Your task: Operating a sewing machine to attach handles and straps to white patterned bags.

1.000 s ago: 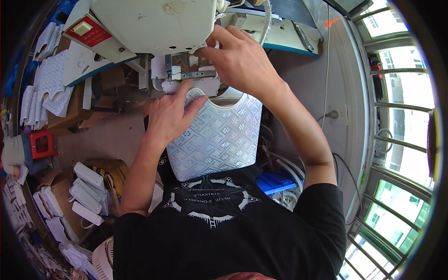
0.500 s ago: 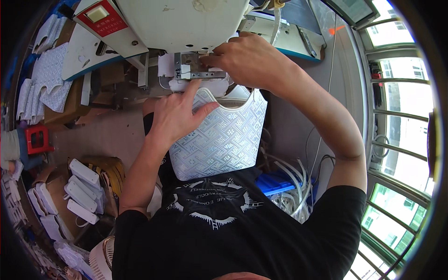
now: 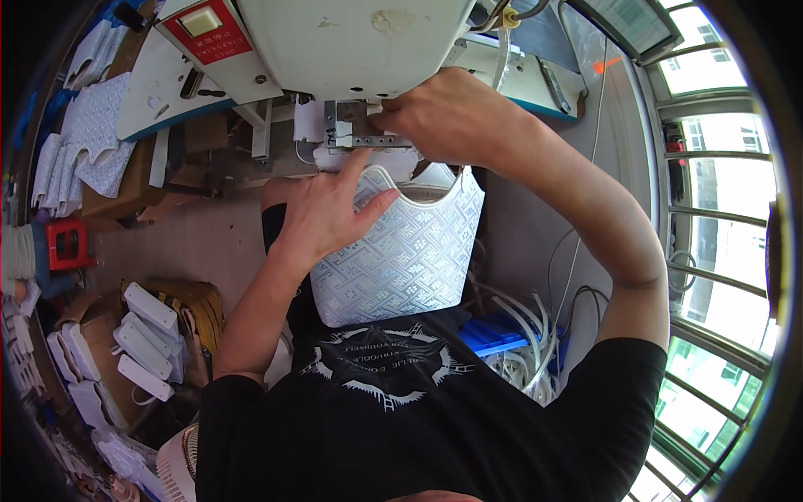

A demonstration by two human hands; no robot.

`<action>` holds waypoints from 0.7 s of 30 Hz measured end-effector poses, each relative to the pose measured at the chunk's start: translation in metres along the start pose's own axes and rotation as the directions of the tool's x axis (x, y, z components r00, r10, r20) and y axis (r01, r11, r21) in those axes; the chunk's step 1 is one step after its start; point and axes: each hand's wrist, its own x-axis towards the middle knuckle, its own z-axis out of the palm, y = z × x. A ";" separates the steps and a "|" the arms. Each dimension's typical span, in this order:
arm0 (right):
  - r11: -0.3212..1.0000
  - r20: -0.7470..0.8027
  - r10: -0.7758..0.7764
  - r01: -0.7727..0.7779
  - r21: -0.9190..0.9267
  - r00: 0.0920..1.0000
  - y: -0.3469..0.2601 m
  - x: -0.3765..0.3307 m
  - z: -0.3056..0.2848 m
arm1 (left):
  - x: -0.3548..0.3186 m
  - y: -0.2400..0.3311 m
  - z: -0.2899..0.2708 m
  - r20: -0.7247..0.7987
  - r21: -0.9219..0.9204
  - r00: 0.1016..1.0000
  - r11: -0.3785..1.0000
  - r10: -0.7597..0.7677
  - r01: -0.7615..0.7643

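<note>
Patterned bag (image 3: 401, 251) is sitting at centre, its mouth toward the white machine (image 3: 351, 46). Left hand (image 3: 330, 209) is lying on the bag's left side, thumb and forefinger spreading apart, forefinger reaching toward a metal bracket (image 3: 376, 141). Red stool (image 3: 69, 244) is standing far left; white bundles (image 3: 149, 339) are crowding near left; pale strips (image 3: 542, 356) are trailing over a blue tray (image 3: 493, 334), right. Machine is overhanging the work; right hand (image 3: 439, 117) is hiding its own fingertips, so their grip is staying unclear.
</note>
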 end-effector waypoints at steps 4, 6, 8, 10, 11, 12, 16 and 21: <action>0.997 0.037 0.074 -0.074 0.005 0.997 -0.003 0.005 -0.006 | 0.002 -0.003 0.000 -0.015 -0.016 1.000 1.000 -0.001 0.001; 0.958 -0.037 0.222 -0.210 0.197 0.974 -0.007 -0.015 -0.004 | -0.002 -0.008 0.000 0.020 -0.022 1.000 1.000 -0.022 0.022; 0.739 -0.091 0.478 -0.344 0.580 0.874 -0.011 -0.042 0.008 | -0.001 -0.008 -0.003 0.016 -0.025 1.000 0.999 -0.024 0.025; 0.647 0.066 0.479 -0.403 0.647 0.875 -0.036 -0.074 0.023 | -0.002 -0.003 -0.003 0.043 -0.042 0.999 0.999 -0.024 0.026; 0.645 0.066 0.483 -0.406 0.648 0.873 -0.046 -0.081 0.033 | -0.001 0.000 -0.003 0.046 -0.041 0.999 0.999 -0.021 0.023; 0.679 0.051 0.402 -0.335 0.653 0.914 -0.059 -0.081 0.042 | -0.001 0.001 -0.008 0.052 -0.056 0.998 0.998 -0.037 0.040; 0.673 0.008 0.212 -0.152 0.724 0.977 -0.073 -0.086 0.056 | -0.019 -0.014 -0.014 -0.005 -0.194 1.000 0.981 -0.010 0.009; 0.441 -0.034 0.181 -0.050 0.896 0.983 -0.054 -0.074 0.050 | -0.030 -0.079 -0.004 -0.198 -0.676 0.971 0.699 0.134 -0.234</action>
